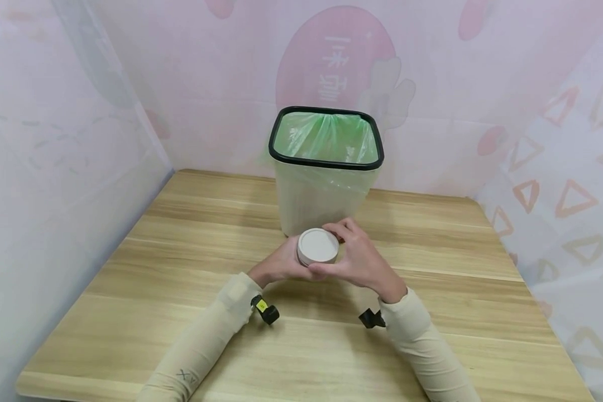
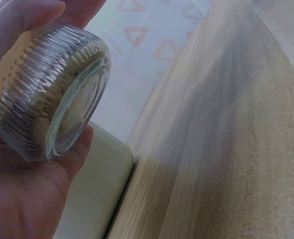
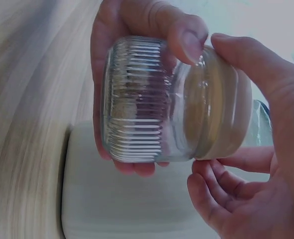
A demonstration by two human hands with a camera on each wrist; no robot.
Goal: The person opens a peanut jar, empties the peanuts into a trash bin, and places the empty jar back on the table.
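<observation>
A ribbed clear glass jar (image 3: 137,104) with a pale beige lid (image 1: 318,245) is held above the table, in front of a bin. My left hand (image 1: 283,260) grips the glass body from the left, its fingers wrapping behind and its thumb in front. Around the lid's rim, my right hand (image 1: 360,258) curls its thumb and fingers. Seen from the left wrist, the jar's round glass base (image 2: 79,107) faces outward and the lid is mostly hidden. In the right wrist view the jar looks see-through, with no clear contents visible.
A pale waste bin (image 1: 314,198) with a black rim and a green plastic liner (image 1: 326,137) stands just beyond my hands. The wood-grain table (image 1: 181,312) spreads around it. Printed cloth walls (image 1: 216,72) enclose the back and both sides.
</observation>
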